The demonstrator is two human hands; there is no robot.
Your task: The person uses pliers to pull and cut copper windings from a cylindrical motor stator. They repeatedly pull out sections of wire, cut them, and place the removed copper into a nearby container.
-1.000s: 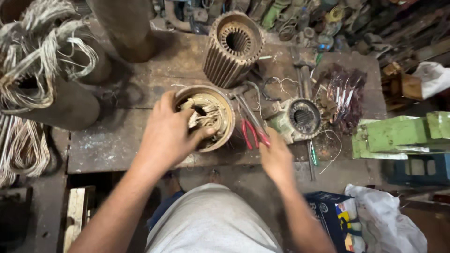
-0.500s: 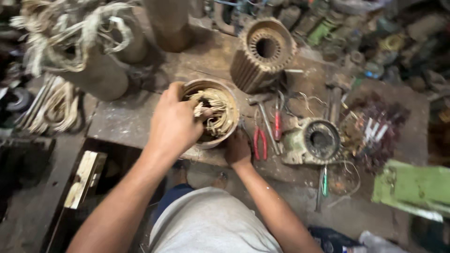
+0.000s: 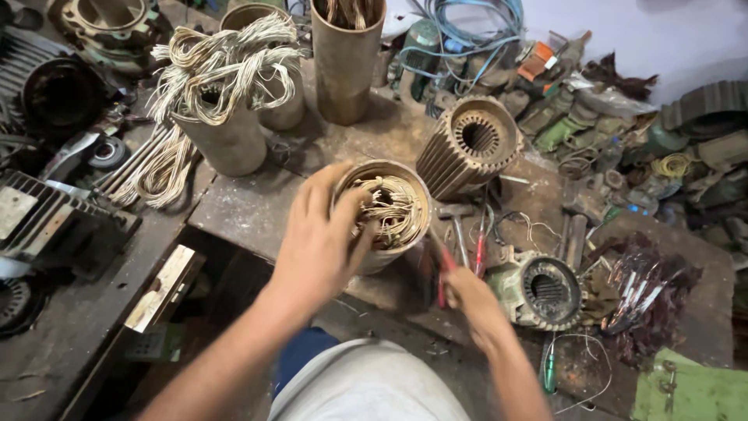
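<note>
Fingers [image 3: 354, 206] amid stator [image 3: 389, 210] windings [image 3: 393, 204]

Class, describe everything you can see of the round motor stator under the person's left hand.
The stator is a short, round, rusty-looking metal shell standing upright on the worn workbench, open end up. Pale, tangled wire windings fill its bore. The left hand grips its near rim, fingers reaching into the windings. The right hand sits beside its right side, holding red-handled pliers. A ribbed motor housing lies just behind it.
</note>
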